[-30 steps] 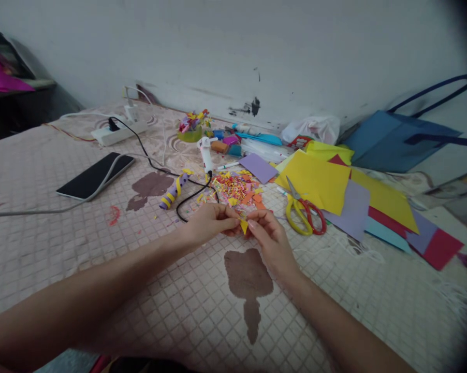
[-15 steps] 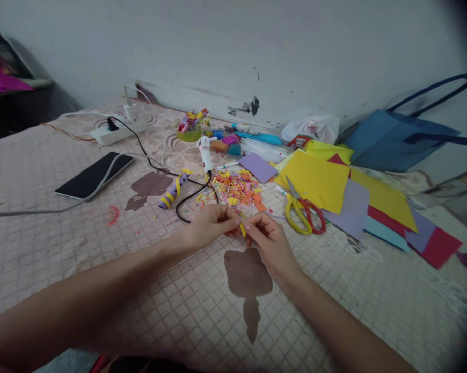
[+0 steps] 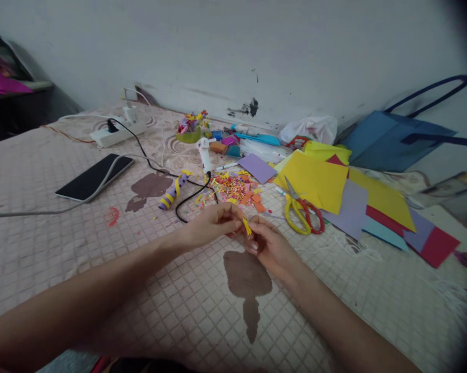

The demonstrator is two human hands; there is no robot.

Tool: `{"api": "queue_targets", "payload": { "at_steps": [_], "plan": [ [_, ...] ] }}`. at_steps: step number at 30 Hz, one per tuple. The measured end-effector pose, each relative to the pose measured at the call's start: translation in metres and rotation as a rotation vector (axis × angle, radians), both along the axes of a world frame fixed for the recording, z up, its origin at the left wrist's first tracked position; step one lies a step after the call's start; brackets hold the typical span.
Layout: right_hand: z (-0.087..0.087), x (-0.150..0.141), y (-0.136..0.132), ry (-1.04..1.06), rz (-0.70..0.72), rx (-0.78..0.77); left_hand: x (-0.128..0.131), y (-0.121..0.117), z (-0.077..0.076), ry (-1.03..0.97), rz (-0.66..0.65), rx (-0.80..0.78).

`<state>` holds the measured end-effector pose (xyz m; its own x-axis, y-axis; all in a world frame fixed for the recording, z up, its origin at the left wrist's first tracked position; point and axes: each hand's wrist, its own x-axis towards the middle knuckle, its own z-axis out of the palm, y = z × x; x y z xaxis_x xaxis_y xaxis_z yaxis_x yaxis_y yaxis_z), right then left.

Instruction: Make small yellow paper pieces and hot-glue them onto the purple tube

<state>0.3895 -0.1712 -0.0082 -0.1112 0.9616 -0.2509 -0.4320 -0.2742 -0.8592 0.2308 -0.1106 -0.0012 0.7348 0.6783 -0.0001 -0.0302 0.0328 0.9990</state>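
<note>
A small folded piece of yellow paper (image 3: 247,226) is pinched between my two hands, above the tiled-pattern table cover. My left hand (image 3: 216,224) grips its left side with thumb and fingers. From the right, the thumb and forefinger of my right hand (image 3: 272,243) press on the same piece, with the other fingers curled beneath. Just beyond the hands lies a heap of tiny coloured paper scraps (image 3: 233,187). Scissors (image 3: 300,210) with one yellow and one red handle rest to the right, their blades over a yellow sheet (image 3: 319,178).
A white glue gun (image 3: 204,155) stands behind the scraps, its black cord looping left. Left of it lie a purple-and-yellow roll (image 3: 173,192), a phone-like dark slab (image 3: 96,176) and a power strip (image 3: 117,134). Coloured sheets and a blue bag (image 3: 398,140) occupy the right.
The yellow piece has gone from a flat triangle to a narrow folded strip between the fingers. My right hand has turned slightly, its fingers curling further under the piece.
</note>
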Motion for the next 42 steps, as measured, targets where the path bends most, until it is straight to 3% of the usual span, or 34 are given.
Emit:
{"api": "queue_targets", "payload": {
  "at_steps": [4, 9, 12, 18, 21, 29, 34, 42],
  "plan": [
    [0.0, 0.001, 0.002, 0.183, 0.049, -0.133, -0.002, -0.001, 0.003, 0.034, 0.069, 0.261],
    [-0.004, 0.0, 0.0, 0.257, 0.127, -0.174, -0.003, 0.004, 0.002, 0.019, 0.036, 0.341],
    [-0.006, 0.002, 0.0, 0.137, 0.139, -0.107, -0.004, 0.008, 0.001, 0.015, 0.03, 0.31],
    [-0.004, 0.012, 0.0, -0.35, 0.077, 0.252, -0.003, 0.008, -0.001, 0.059, 0.047, 0.198],
    [0.0, 0.013, -0.001, -0.52, 0.102, 0.335, -0.002, 0.006, -0.001, 0.055, 0.033, 0.177],
    [-0.002, 0.009, -0.002, -0.425, -0.003, 0.353, 0.002, -0.001, 0.004, 0.061, 0.065, -0.091],
    [-0.003, 0.008, -0.003, -0.442, 0.018, 0.349, 0.001, -0.002, 0.003, 0.069, 0.111, 0.0],
    [-0.001, 0.011, -0.001, -0.553, 0.068, 0.365, 0.001, -0.002, 0.001, 0.114, 0.119, -0.034]
  ]
}}
